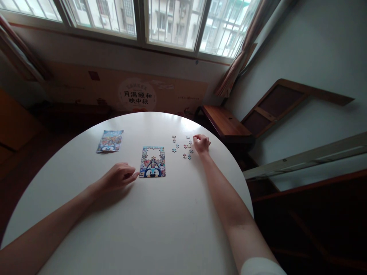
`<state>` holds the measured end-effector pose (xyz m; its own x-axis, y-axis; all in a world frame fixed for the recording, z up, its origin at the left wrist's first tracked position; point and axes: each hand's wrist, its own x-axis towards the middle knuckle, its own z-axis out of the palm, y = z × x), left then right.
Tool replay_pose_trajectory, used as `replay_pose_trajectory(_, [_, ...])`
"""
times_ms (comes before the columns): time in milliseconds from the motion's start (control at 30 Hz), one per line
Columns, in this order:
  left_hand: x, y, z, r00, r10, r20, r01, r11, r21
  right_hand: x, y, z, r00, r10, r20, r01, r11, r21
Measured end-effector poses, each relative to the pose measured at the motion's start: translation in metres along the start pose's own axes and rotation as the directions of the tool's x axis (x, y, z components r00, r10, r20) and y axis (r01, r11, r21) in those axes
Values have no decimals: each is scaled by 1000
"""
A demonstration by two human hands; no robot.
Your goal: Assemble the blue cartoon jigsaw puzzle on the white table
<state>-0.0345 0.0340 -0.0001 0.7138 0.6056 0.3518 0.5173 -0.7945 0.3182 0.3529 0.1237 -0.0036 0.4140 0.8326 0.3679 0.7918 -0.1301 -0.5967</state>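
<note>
A partly filled jigsaw puzzle [153,172] lies flat on the white table, with a bare white gap in its upper middle. At its left edge rests my left hand [120,176], fingers loosely curled in and one digit reaching to the puzzle's lower left side; nothing shows in it. Loose puzzle pieces [174,150] lie scattered to the right of the puzzle. Beside their right side is my right hand [202,144], its fingers bent and closed together. Whether a piece is pinched there is hidden.
A printed picture packet [110,141] lies at the back left of the round white table [160,229]. Beyond the table's right rim stands a wooden bench [226,121]. Windows [172,23] line the far wall, with a curtain [237,65] at the right.
</note>
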Motion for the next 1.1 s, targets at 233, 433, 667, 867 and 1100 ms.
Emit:
replay_pose_trajectory(233, [-1,-1,1,1000,2,-21,-2,1000,13,-4,-3,-3,999,-35,-14,36,999,31])
replay_pose_trajectory(433, [-2,-3,2,1000,3,-28,-2,999,37,-4,-4,-5,994,-94,50,94,996,6])
replay_pose_trajectory(667, [-3,-2,3,999,17,-37,-16,999,28,1,-16,-21,891,-256,375,284,959,-19])
replay_pose_trajectory(867, [-1,0,2,999,-2,-42,2,1000,-3,2,-20,-25,852,-278,443,340,938,-66])
replay_pose_trajectory(1100, [-1,2,0,999,7,-42,-5,999,33,1,-23,-21,857,-255,447,319,945,-72])
